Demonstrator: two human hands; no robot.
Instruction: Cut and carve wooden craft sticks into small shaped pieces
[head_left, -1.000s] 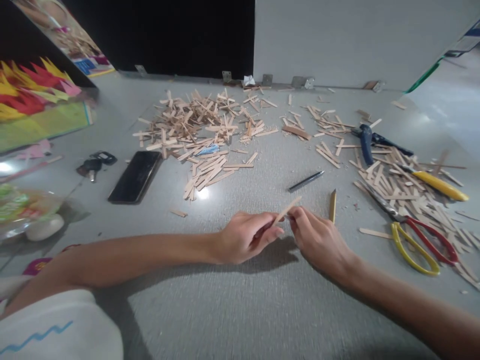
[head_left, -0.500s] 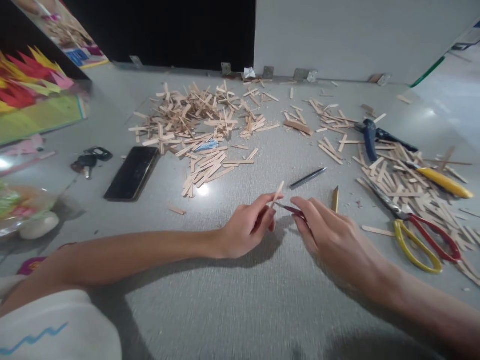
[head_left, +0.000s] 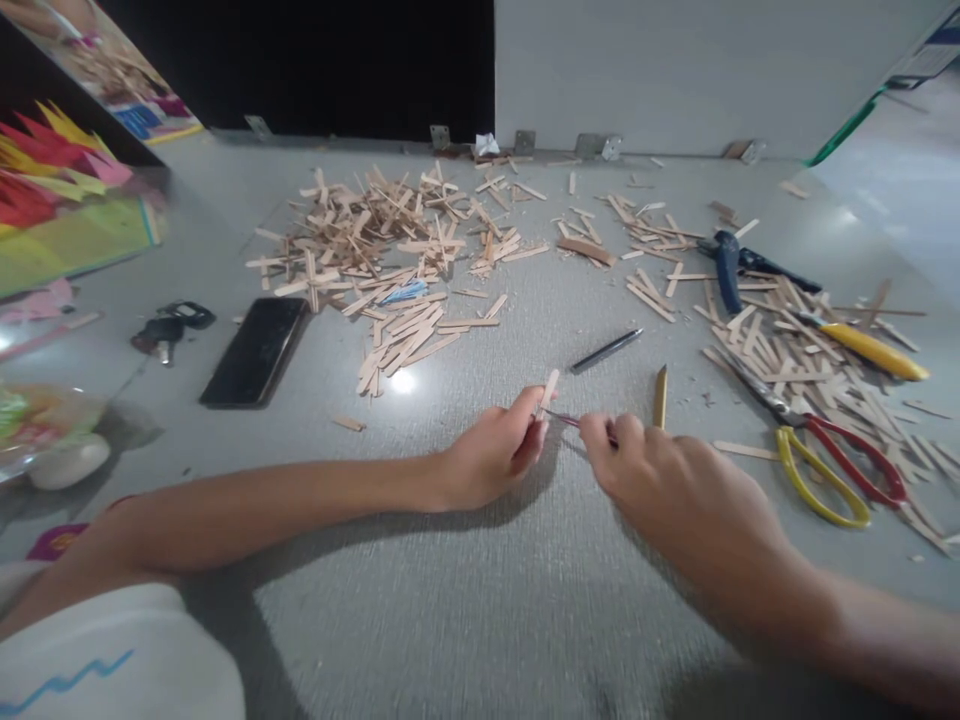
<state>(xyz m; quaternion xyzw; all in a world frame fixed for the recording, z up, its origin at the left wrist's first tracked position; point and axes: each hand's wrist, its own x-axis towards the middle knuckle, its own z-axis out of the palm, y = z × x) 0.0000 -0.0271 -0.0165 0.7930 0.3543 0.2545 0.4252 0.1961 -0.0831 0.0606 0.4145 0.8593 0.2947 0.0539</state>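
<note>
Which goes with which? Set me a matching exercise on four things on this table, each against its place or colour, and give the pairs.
1 phone
2 scissors
3 wooden stick
4 thin red tool

A pinched in the left hand
B yellow and red handles
C held in the right hand
D black, lying beside the keys

Pairs: 1-D, 2-B, 3-A, 4-C.

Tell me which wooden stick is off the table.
The short stick pinched upright in the left hand, beside the thin tool in the right hand; the other sticks lie flat on the table.
</note>
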